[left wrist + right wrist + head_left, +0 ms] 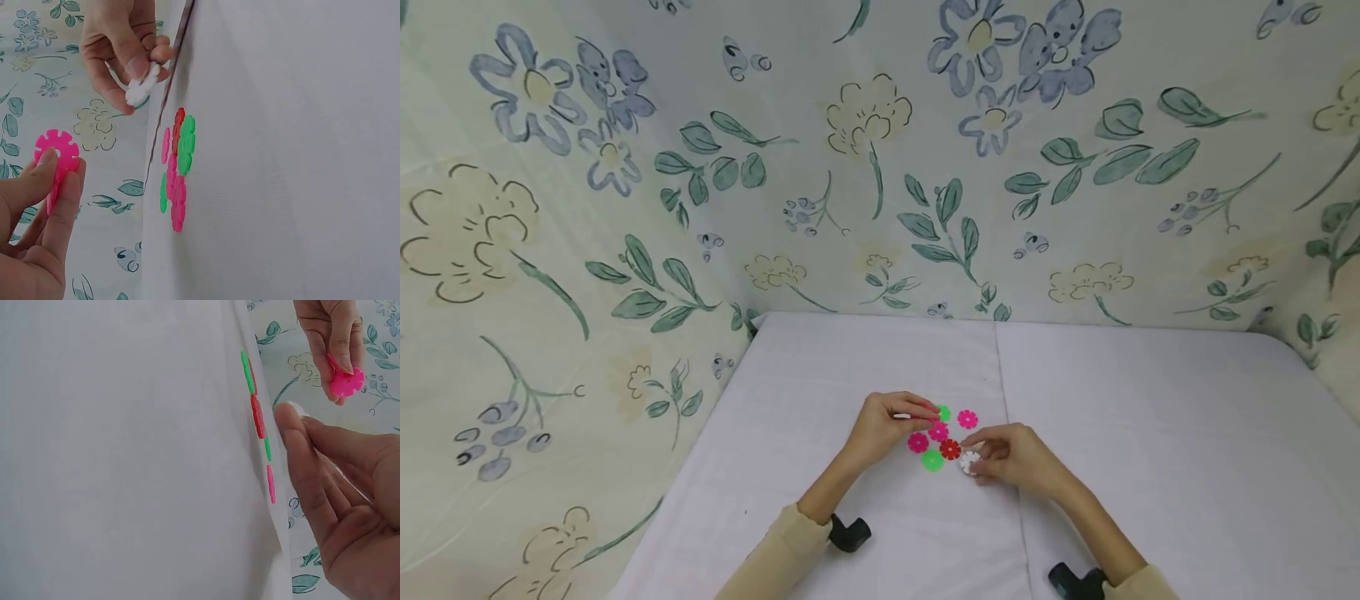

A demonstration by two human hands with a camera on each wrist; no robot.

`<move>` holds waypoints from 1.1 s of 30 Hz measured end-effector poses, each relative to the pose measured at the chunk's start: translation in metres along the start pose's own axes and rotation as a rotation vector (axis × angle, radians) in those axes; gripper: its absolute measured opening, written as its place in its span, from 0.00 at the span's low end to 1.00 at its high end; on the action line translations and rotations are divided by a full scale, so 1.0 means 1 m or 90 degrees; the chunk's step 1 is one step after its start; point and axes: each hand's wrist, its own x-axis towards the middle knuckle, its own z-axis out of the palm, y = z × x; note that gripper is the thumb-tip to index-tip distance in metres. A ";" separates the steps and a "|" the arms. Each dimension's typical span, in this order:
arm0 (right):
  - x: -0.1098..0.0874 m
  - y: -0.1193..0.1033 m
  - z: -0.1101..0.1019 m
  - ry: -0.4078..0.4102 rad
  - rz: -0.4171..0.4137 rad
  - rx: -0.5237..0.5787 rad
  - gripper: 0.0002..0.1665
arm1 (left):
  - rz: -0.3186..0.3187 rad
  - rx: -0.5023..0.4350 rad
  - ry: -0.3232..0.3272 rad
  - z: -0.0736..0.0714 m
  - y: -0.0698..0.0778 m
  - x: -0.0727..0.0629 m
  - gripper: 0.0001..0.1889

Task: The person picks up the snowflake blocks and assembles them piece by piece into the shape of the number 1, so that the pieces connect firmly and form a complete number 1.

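My left hand [883,427] pinches a pink notched plastic disc [57,149] between thumb and fingers. A second pink part, seen edge-on below it in the left wrist view, seems joined to it. My right hand [1026,460] grips a white notched disc [970,462], largely covered by the fingertips in the right wrist view. Between the hands, several flat discs lie close together on the white cloth: a red disc [950,449], a near green disc [932,460], a far green disc [943,413], and pink discs, one pink disc [967,419] lying farther right.
A white cloth [1150,433] covers the table, with a seam or fold [1000,375] running front to back just right of the discs. Floral fabric [820,183] hangs behind and at the sides. Dark wrist-worn devices [850,535] sit near both sleeves.
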 end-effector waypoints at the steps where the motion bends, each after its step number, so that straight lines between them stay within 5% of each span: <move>1: 0.000 -0.001 0.000 0.012 0.002 0.023 0.18 | -0.001 0.003 0.004 0.000 0.000 0.000 0.06; 5: 0.001 -0.003 0.001 0.090 0.003 0.114 0.20 | -0.008 0.007 0.023 0.000 0.000 0.000 0.06; 12: 0.006 -0.012 0.006 0.213 -0.035 0.171 0.19 | -0.063 -0.051 0.036 0.000 0.005 0.000 0.10; 33: 0.012 -0.027 0.020 0.311 -0.075 0.268 0.18 | -0.038 -0.051 0.076 0.009 0.007 0.004 0.07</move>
